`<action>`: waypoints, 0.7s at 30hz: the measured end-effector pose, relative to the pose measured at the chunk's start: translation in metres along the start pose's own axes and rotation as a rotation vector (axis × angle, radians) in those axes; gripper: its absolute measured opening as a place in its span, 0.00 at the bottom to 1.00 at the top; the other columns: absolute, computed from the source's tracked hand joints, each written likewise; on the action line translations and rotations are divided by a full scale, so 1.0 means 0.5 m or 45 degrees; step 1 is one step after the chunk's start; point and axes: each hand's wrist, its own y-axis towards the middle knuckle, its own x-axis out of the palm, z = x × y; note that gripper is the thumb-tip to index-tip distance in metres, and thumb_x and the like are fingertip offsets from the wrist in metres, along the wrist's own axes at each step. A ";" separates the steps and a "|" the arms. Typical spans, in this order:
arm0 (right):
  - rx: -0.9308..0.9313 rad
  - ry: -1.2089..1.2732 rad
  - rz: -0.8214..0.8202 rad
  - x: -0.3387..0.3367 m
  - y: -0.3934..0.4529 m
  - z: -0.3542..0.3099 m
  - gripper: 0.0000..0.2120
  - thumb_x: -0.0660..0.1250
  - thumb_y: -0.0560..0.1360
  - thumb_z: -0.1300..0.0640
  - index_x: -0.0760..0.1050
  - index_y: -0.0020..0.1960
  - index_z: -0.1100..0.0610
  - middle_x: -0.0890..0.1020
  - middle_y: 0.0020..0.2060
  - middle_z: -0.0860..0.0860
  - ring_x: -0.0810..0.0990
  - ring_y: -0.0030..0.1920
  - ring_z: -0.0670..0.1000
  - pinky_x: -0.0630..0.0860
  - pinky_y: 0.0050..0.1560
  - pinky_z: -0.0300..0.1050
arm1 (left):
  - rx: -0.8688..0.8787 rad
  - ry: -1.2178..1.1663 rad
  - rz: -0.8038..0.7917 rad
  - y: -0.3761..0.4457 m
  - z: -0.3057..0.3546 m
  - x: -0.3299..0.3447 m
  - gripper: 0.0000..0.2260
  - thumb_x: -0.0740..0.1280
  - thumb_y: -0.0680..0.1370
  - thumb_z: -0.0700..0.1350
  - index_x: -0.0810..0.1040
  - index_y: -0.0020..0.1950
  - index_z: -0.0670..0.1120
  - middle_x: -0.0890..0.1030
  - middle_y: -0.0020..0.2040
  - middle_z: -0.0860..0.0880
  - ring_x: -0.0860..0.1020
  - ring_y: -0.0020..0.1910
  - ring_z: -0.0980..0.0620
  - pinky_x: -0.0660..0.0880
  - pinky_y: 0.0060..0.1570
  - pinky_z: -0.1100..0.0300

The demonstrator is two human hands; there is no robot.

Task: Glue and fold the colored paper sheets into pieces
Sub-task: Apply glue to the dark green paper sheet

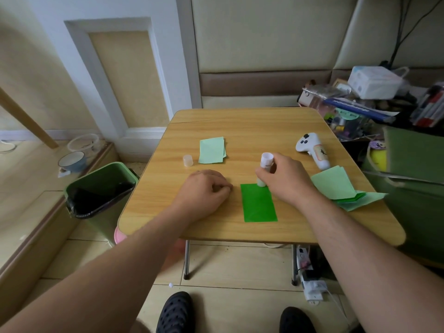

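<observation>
Your right hand (pixel 282 175) grips the glue stick (pixel 264 168), fingers curled round its barrel, with the tip pressed down on the far edge of the bright green sheet (pixel 259 204) lying flat on the table (pixel 240 131) in front of you. Your left hand (pixel 206 188) rests beside that sheet, just off its left edge, fingers curled under and holding nothing that you can see. The glue stick's cap (pixel 188 161) stands off to the left, well apart from the stick.

As for progress, you look to be partway through. A small stack of pale green folded pieces (pixel 212 150) sits at the far side of the table, which reads as finished work. To your right lies a loose pile of green sheets (pixel 341 188), probably waiting their turn. The sheet under the glue stick is still flat and unfolded, so it needs its glue spread, then its fold, before you move on to the pile.
</observation>
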 end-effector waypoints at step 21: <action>-0.102 0.420 0.031 0.003 -0.009 -0.015 0.12 0.78 0.74 0.51 0.82 0.56 0.47 0.86 0.48 0.41 0.84 0.46 0.45 0.80 0.48 0.47 | -0.262 -0.960 0.155 0.012 0.119 0.000 0.11 0.67 0.83 0.45 0.86 0.56 0.59 0.87 0.52 0.60 0.81 0.57 0.63 0.77 0.63 0.58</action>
